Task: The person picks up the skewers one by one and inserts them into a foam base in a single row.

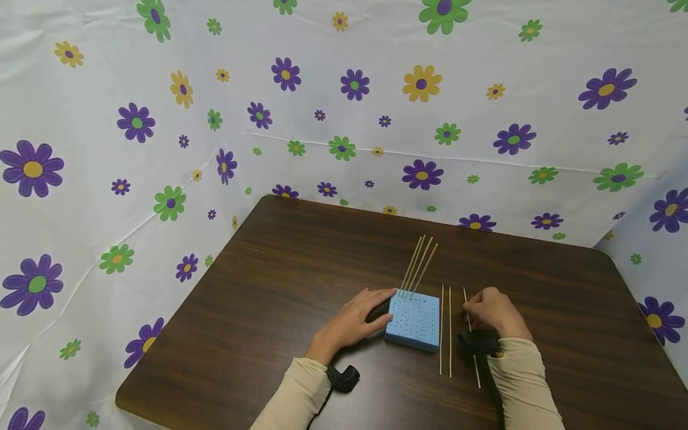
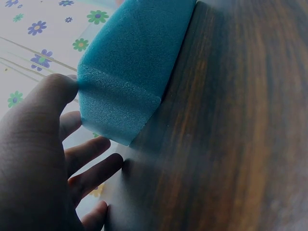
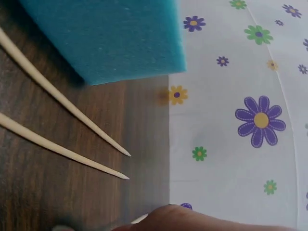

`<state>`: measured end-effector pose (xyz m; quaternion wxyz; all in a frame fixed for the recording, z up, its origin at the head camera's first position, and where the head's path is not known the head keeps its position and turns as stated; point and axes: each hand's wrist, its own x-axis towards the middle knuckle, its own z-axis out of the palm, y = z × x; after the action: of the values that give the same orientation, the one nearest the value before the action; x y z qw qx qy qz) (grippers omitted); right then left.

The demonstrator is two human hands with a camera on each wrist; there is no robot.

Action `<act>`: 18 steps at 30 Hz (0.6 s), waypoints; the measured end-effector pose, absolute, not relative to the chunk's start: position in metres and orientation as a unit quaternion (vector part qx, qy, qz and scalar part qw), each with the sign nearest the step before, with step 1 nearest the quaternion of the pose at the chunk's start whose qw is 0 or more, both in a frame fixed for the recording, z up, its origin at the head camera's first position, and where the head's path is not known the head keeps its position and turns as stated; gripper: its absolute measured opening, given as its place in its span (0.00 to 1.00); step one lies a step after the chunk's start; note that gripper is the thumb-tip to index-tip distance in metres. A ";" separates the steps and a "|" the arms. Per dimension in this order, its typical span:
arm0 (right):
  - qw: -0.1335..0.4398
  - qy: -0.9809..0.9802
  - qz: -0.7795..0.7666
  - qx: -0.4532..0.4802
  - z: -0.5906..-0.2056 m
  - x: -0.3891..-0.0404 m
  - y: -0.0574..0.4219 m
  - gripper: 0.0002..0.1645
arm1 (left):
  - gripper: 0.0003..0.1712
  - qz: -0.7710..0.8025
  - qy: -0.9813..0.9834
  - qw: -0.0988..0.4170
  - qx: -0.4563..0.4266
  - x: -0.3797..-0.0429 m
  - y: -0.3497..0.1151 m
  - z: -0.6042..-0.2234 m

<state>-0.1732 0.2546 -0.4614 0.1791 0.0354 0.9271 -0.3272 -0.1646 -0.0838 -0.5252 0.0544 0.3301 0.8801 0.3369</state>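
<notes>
- Head view: a dark wooden tabletop (image 1: 242, 286) fills the lower part of the frame, with flower-patterned cloth (image 1: 306, 42) behind.
- Right of lower centre sits a blue foam block (image 1: 414, 325), its top dotted with holes. Four standing skewers (image 1: 424, 272) rise from its far edge, leaning toward the upper right.
- The left hand (image 1: 352, 322) rests against the block's left side, fingers loosely extended, thumb and forefinger touching it.
- The right hand (image 1: 497, 313), at lower right, pinches the held skewer (image 1: 477, 370). This lies right of the block, its long axis nearly vertical in the frame, upper end tipped left; whether it clears the tabletop, I cannot tell.
- Two loose skewers (image 1: 450, 331) lie between block and held skewer; the left hand is nearer the block.
- Left wrist view: the block's smooth side sits flat on the tabletop, the lower fingers spread apart from it. No holes show.
- Right wrist view: the loose skewers' sharp tips are plain at lower left, unlike in the head view; the right hand is just an edge at bottom.
</notes>
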 end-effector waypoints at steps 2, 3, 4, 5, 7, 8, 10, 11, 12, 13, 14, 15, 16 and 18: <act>0.183 0.918 -0.352 0.031 -0.461 -0.175 0.255 0.14 | 0.35 0.337 0.880 0.053 0.331 -0.165 -0.084 -0.525; 0.186 0.911 -0.366 0.029 -0.460 -0.175 0.255 0.14 | 0.35 0.337 0.880 0.052 0.332 -0.165 -0.084 -0.525; 0.189 0.905 -0.380 0.031 -0.459 -0.176 0.255 0.14 | 0.35 0.336 0.880 0.050 0.333 -0.165 -0.084 -0.525; 0.191 0.899 -0.394 0.033 -0.458 -0.176 0.255 0.15 | 0.35 0.336 0.880 0.050 0.333 -0.165 -0.084 -0.525; 0.192 0.887 -0.418 0.029 -0.456 -0.176 0.255 0.19 | 0.35 0.335 0.879 0.047 0.335 -0.165 -0.084 -0.525; 0.190 0.884 -0.428 0.024 -0.455 -0.176 0.255 0.21 | 0.35 0.335 0.879 0.046 0.336 -0.165 -0.084 -0.525; 0.181 0.878 -0.442 0.011 -0.452 -0.174 0.256 0.23 | 0.35 0.336 0.879 0.044 0.336 -0.165 -0.084 -0.525; 0.174 0.878 -0.447 0.002 -0.451 -0.174 0.256 0.23 | 0.35 0.337 0.878 0.044 0.337 -0.165 -0.084 -0.525; 0.166 0.877 -0.450 -0.008 -0.451 -0.173 0.256 0.22 | 0.35 0.337 0.878 0.043 0.337 -0.165 -0.084 -0.525; 0.157 0.878 -0.453 -0.018 -0.450 -0.172 0.255 0.21 | 0.35 0.338 0.878 0.043 0.337 -0.165 -0.084 -0.525; 0.149 0.876 -0.457 -0.026 -0.449 -0.172 0.255 0.19 | 0.35 0.338 0.878 0.043 0.337 -0.165 -0.084 -0.525; 0.140 0.875 -0.462 -0.033 -0.449 -0.171 0.254 0.17 | 0.35 0.339 0.877 0.043 0.337 -0.165 -0.084 -0.525; 0.131 0.873 -0.469 -0.038 -0.448 -0.171 0.252 0.16 | 0.35 0.339 0.877 0.043 0.337 -0.164 -0.084 -0.525; 0.112 0.867 -0.483 -0.049 -0.446 -0.171 0.250 0.15 | 0.35 0.337 0.878 0.041 0.338 -0.164 -0.084 -0.525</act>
<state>-0.1706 0.2497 -0.4462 0.1116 -0.0485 0.8669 -0.4834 -0.1640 -0.0841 -0.5251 0.0408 0.3383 0.8778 0.3368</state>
